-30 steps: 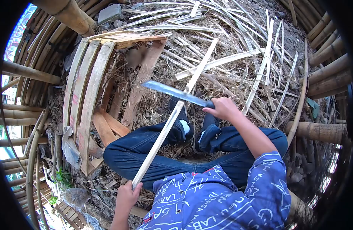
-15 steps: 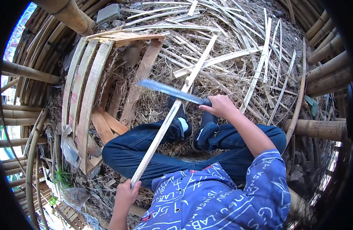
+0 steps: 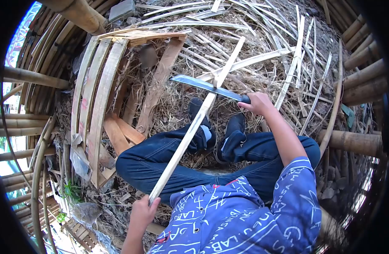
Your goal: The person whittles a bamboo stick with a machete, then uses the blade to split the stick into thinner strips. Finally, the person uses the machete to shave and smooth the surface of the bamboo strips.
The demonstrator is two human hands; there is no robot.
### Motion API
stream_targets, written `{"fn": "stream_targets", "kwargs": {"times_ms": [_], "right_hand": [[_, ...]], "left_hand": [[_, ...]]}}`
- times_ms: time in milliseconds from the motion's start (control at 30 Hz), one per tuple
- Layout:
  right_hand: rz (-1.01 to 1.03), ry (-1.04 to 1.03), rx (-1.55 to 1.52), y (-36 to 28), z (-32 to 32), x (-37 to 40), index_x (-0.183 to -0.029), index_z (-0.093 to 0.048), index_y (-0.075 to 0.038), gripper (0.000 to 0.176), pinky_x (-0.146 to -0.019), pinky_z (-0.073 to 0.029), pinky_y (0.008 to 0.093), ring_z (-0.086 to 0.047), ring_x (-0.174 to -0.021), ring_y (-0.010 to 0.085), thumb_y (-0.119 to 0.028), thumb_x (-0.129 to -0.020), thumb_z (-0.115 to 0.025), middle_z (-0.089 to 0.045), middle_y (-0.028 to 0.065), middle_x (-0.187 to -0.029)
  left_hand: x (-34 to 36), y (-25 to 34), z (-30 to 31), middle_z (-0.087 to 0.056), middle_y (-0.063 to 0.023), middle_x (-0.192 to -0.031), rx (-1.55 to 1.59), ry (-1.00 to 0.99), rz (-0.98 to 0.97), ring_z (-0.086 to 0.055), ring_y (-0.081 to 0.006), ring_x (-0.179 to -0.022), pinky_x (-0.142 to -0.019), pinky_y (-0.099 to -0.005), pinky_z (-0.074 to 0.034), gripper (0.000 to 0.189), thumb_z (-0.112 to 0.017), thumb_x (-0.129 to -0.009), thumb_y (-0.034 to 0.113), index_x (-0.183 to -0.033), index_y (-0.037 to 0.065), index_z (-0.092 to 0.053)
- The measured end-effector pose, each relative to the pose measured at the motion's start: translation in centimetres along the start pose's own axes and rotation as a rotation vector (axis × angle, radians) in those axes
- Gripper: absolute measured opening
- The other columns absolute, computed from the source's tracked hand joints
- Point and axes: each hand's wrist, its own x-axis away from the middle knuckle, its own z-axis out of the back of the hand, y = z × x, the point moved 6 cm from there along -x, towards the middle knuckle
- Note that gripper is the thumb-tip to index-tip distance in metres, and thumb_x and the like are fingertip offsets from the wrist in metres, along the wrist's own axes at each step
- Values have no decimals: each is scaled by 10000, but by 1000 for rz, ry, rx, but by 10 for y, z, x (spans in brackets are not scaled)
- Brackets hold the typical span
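A long pale bamboo strip (image 3: 184, 146) slants from my lap up and away between my feet. My left hand (image 3: 143, 211) is closed round its near end, beside my hip. My right hand (image 3: 259, 104) grips the dark handle of a machete (image 3: 194, 81). The long blade points left and lies across the strip, touching it just beyond my shoes, at a small raised piece on the strip. What the far end of the strip rests on cannot be made out clearly.
A slatted wooden crate (image 3: 103, 89) lies on its side at the left, with a brick (image 3: 121, 10) behind it. Split bamboo strips (image 3: 302, 51) and shavings litter the ground ahead. Bamboo poles (image 3: 351, 143) wall both sides. Crumpled plastic (image 3: 81, 163) hangs by the crate.
My right hand has moved a little up and right with the machete, whose blade was blurred before and is now sharp. My left hand keeps its hold on the strip.
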Motion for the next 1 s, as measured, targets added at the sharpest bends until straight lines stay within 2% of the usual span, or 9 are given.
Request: {"fn": "stream_targets", "kwargs": {"times_ms": [100, 233, 300, 367, 400, 567, 767, 867, 1000], "right_hand": [[-9, 12, -35, -20, 11, 5, -863, -666, -12, 674, -755, -517, 474, -665, -798, 382, -675, -827, -544, -674, 219, -808], [129, 6, 25, -29, 9, 15, -856, -655, -7, 666, -745, -521, 472, -661, -795, 394, -665, -830, -556, -670, 210, -791], [-26, 65, -14, 9, 3, 3, -857, -660, -9, 669, -752, -520, 471, -663, -801, 389, -671, -820, -563, -671, 205, -789], [-7, 72, -18, 9, 6, -2, -852, -668, -16, 662, -752, -518, 473, -662, -809, 388, -670, -813, -573, -672, 213, -796], [-3, 62, -36, 2, 8, 3, -848, -669, -17, 654, -751, -516, 476, -660, -809, 392, -663, -813, -577, -670, 219, -797], [-16, 46, -120, -7, 10, 17, -847, -667, -9, 641, -758, -502, 500, -648, -807, 413, -644, -819, -584, -660, 245, -786], [2, 80, -238, -33, 12, 17, -890, -664, -19, 630, -746, -514, 476, -662, -804, 388, -640, -830, -580, -669, 229, -785], [104, -55, -68, -67, 20, 22, -935, -684, -43, 609, -761, -527, 462, -677, -794, 364, -633, -857, -554, -674, 216, -783], [-60, 25, -178, -9, 15, 0, -924, -697, -45, 621, -749, -539, 447, -685, -787, 346, -645, -841, -564, -682, 206, -791]], "left_hand": [[-11, -22, -7, -565, -243, -569, 68, 25, 57, -598, -425, -550, -497, -460, -447, 413, -667, -875, 339, -744, -46, -593], [-6, -5, 11, -564, -235, -561, 40, 55, 42, -589, -422, -531, -486, -458, -435, 407, -673, -871, 331, -738, -46, -594], [-2, -5, 14, -560, -228, -555, 17, 42, 62, -588, -416, -529, -483, -456, -432, 410, -671, -872, 337, -735, -41, -591], [-6, 6, 6, -555, -221, -549, 19, 59, -13, -588, -408, -527, -484, -451, -431, 418, -669, -873, 346, -723, -35, -587], [-10, -2, 3, -552, -218, -546, 15, 23, 43, -588, -403, -529, -490, -449, -434, 418, -665, -875, 348, -724, -32, -580], [-6, 1, 11, -564, -222, -560, -16, 101, -34, -592, -410, -542, -505, -458, -441, 412, -668, -873, 355, -744, -27, -580], [-5, -7, 2, -570, -224, -566, -68, 136, -63, -590, -426, -552, -505, -478, -448, 420, -674, -867, 372, -733, -13, -572], [-8, 7, 8, -559, -222, -554, -59, 125, -57, -586, -422, -540, -493, -475, -445, 427, -675, -868, 372, -720, -13, -562], [1, 7, 12, -549, -219, -545, -128, 150, -122, -584, -416, -528, -487, -466, -441, 437, -676, -869, 372, -709, -15, -552]]}}
